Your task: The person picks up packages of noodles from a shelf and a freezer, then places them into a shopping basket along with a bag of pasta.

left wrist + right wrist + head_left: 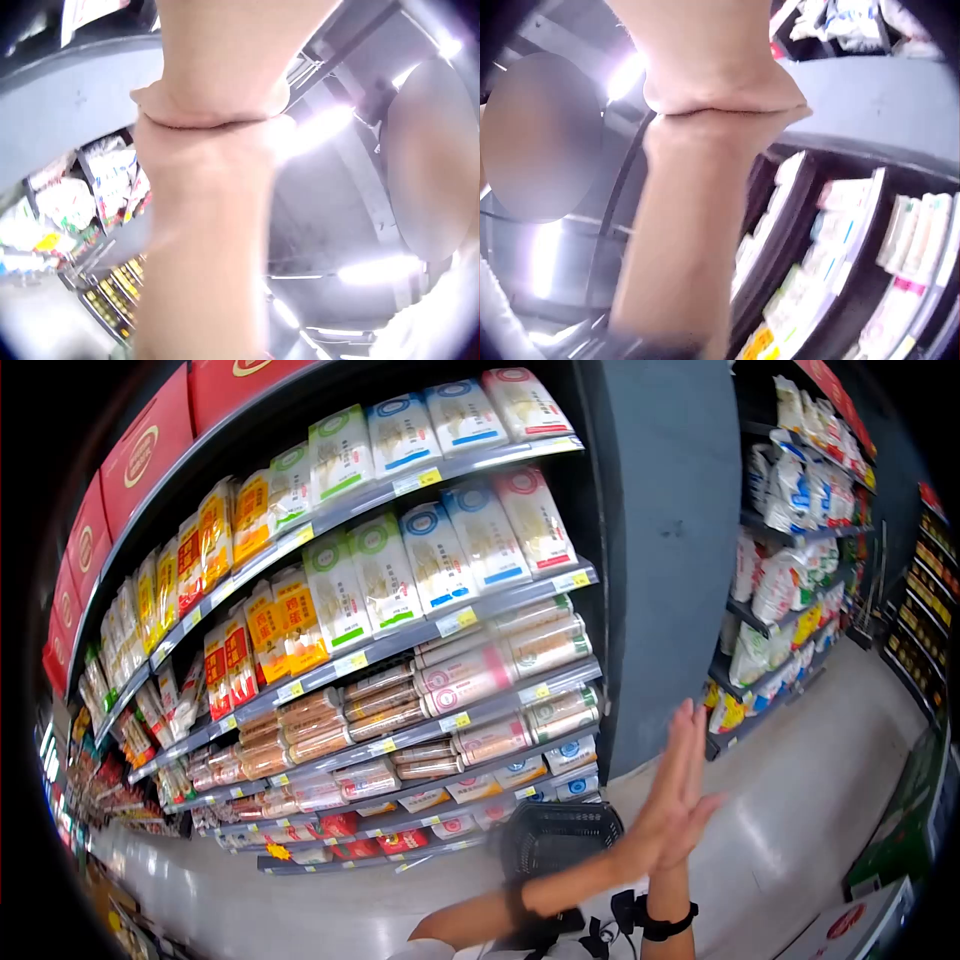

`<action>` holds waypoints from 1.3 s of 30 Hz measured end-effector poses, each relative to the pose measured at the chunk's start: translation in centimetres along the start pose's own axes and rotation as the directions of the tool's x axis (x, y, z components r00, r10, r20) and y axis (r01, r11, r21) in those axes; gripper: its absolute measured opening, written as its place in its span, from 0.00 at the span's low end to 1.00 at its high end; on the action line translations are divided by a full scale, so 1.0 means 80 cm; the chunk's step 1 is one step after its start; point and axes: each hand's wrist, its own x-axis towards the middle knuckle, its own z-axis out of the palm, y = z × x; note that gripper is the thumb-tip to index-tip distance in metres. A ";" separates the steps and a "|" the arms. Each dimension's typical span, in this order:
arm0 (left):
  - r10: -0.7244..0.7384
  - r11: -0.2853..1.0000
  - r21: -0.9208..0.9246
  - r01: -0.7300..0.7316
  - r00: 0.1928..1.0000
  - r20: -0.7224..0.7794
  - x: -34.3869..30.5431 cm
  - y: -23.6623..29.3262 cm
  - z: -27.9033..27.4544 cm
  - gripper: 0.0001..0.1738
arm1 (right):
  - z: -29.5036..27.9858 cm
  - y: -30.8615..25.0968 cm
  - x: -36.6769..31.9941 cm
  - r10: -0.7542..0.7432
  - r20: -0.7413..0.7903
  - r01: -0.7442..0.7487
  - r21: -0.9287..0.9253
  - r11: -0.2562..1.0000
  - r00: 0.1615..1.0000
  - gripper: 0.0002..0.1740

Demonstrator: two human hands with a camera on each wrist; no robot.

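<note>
Palm to palm, the left hand [645,830] and right hand [685,838] press together in front of the body in the head view. Their fingers are straight and point upward. Nothing shows between them. Both wrist views look closely at the heels of the hands, which meet along a thin line. A black strap [668,926] circles the right wrist. Behind the forearms stands a black shopping basket [560,830], partly hidden by the left arm.
Store shelves [430,630] at the left carry packaged noodles [360,575] in several colours. A grey pillar [665,550] stands at their end. Further right, another shelf holds white bags [780,585]. Boxes [850,930] sit at the lower right on the shiny floor [780,760].
</note>
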 end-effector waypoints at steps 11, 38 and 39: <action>0.053 0.983 -0.179 -0.050 0.998 0.015 0.065 -0.033 -0.067 0.56 | 0.019 0.027 0.126 -0.090 0.117 0.116 -0.240 0.964 0.989 0.56; 0.324 0.270 0.870 0.412 0.813 -0.485 0.364 -0.200 -0.419 0.37 | 0.081 0.356 0.561 0.178 0.469 0.043 -0.424 0.904 0.865 0.39; 0.287 0.250 0.817 0.519 0.766 -0.575 0.387 -0.200 -0.417 0.40 | 0.087 0.361 0.561 0.133 0.455 0.107 -0.463 0.880 0.880 0.36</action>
